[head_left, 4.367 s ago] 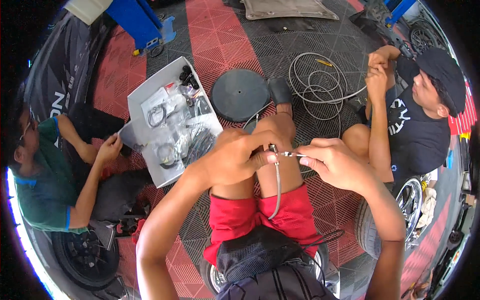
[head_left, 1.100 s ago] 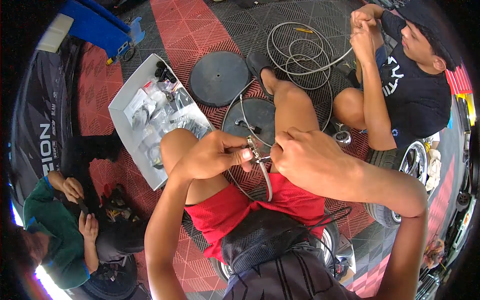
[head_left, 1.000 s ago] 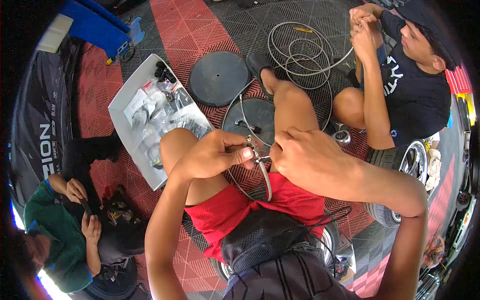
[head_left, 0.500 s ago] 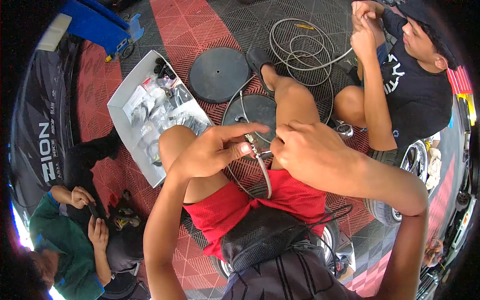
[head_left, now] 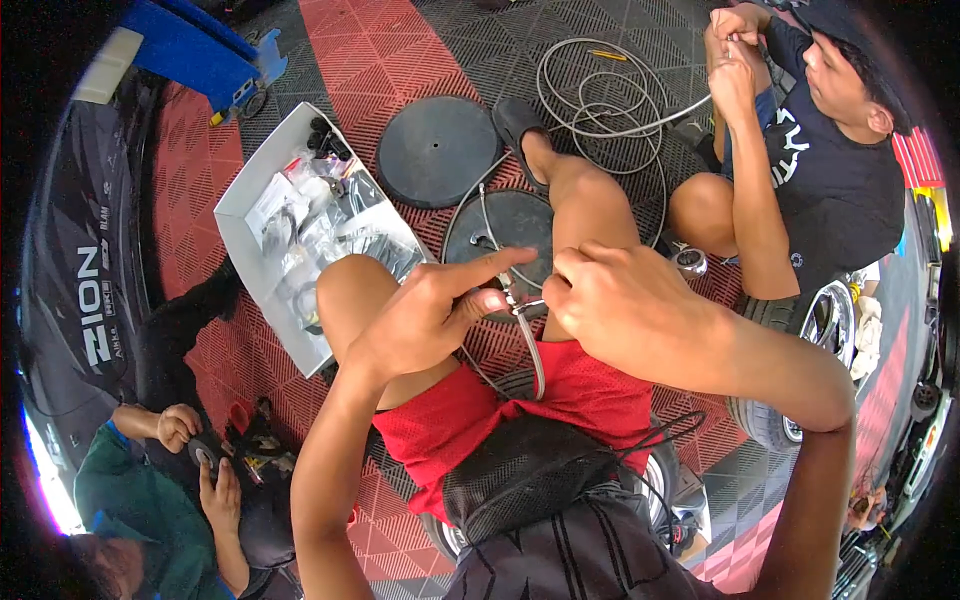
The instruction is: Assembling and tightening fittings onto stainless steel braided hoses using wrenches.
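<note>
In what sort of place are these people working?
Probably a vehicle workshop: a black rubber tyre on a shiny silver wheel, a blue metal post resembling a lift, and red-and-black ribbed floor tiles suggest it.

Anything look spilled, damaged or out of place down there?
No spill shows. The grey line lies in untidy, overlapping loops on the floor, and bags in the box are jumbled. The fitting in the left hand is too small to judge.

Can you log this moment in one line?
Left hand: holds metal fitting on braided hose | right hand: closed on thin metal piece at fitting | nearby: white box, bagged parts, black disc
</note>
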`<control>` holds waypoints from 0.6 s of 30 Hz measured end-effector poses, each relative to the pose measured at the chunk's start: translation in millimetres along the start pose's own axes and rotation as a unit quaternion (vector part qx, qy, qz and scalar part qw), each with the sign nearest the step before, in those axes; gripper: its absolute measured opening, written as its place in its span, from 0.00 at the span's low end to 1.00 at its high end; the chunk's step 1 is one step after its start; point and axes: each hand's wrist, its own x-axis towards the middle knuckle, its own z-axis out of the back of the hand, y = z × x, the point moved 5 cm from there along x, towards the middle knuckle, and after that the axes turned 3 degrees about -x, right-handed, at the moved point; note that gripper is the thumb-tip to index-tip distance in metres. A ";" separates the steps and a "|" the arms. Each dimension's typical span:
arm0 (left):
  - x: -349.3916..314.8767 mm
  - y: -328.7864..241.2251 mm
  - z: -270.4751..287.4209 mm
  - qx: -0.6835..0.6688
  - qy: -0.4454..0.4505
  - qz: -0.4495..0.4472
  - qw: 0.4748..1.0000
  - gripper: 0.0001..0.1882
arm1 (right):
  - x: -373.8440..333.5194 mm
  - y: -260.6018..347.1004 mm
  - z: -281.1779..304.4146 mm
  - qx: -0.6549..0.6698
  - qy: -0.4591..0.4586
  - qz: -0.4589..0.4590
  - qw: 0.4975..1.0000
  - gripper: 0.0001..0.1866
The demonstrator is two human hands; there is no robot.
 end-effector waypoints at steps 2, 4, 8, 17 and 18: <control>1.5 0.2 -0.3 -0.005 0.013 0.021 1.000 0.24 | -0.8 -0.9 0.2 0.000 0.005 0.001 1.000 0.08; 2.4 2.8 -1.2 -0.011 0.028 0.041 0.999 0.25 | -1.0 -1.4 -1.3 -0.001 0.010 0.002 1.000 0.08; 1.0 4.9 -2.9 -0.001 0.024 0.034 0.999 0.23 | -2.2 -1.4 -2.2 -0.005 0.004 -0.001 1.000 0.08; 1.6 2.2 -2.1 -0.022 -0.011 0.023 0.999 0.17 | -1.5 0.2 -4.8 -0.025 0.001 -0.005 1.000 0.09; 1.9 3.8 -2.6 -0.032 -0.007 0.037 0.999 0.17 | -1.9 0.5 -4.7 -0.036 -0.005 -0.009 0.999 0.09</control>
